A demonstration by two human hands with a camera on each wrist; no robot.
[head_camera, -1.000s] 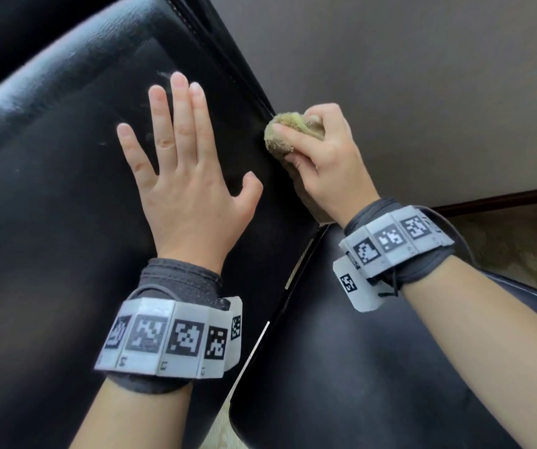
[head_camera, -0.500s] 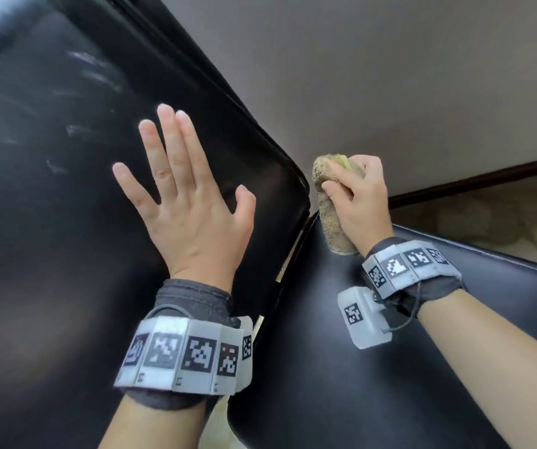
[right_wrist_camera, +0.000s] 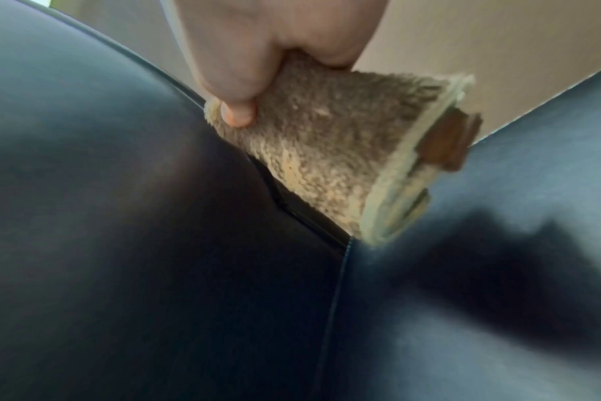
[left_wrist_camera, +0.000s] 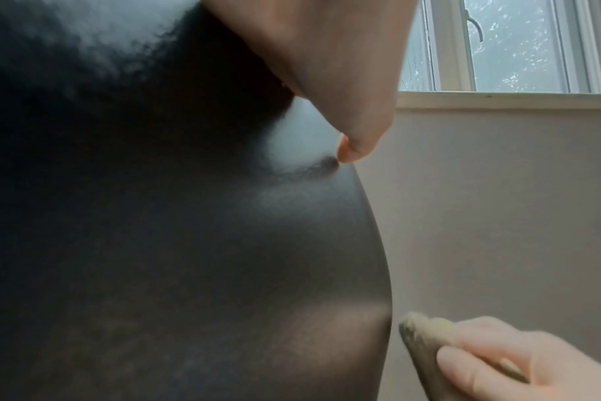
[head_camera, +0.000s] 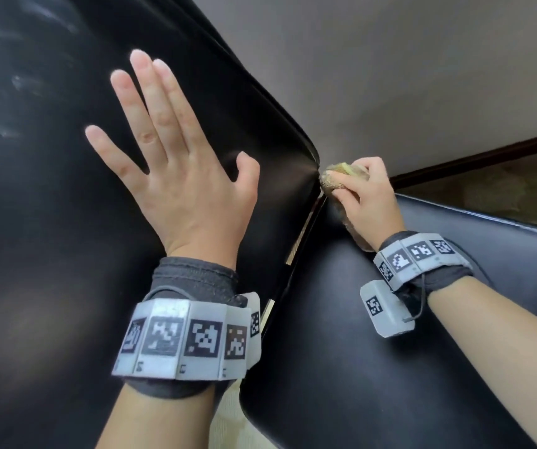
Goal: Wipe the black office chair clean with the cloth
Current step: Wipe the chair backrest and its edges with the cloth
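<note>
The black office chair's backrest (head_camera: 50,222) fills the left of the head view, and its seat (head_camera: 374,367) lies at the lower right. My left hand (head_camera: 176,176) lies flat on the backrest with fingers spread and straight. My right hand (head_camera: 367,196) grips a folded tan cloth (head_camera: 333,181) at the backrest's lower right corner, where backrest and seat meet. In the right wrist view the cloth (right_wrist_camera: 326,157) hangs from my fingers down to the seam between the two cushions. The left wrist view shows my thumb (left_wrist_camera: 354,146) on the backrest edge and the cloth (left_wrist_camera: 419,339) below.
A plain beige wall (head_camera: 390,59) stands behind the chair, with a dark baseboard (head_camera: 487,153) and patterned floor (head_camera: 503,189) at the right. Pale smears (head_camera: 21,85) mark the upper left backrest. A window (left_wrist_camera: 515,46) shows in the left wrist view.
My right hand has slid the cloth down the backrest's right edge to its lower corner by the seat. My left hand has stayed flat on the backrest.
</note>
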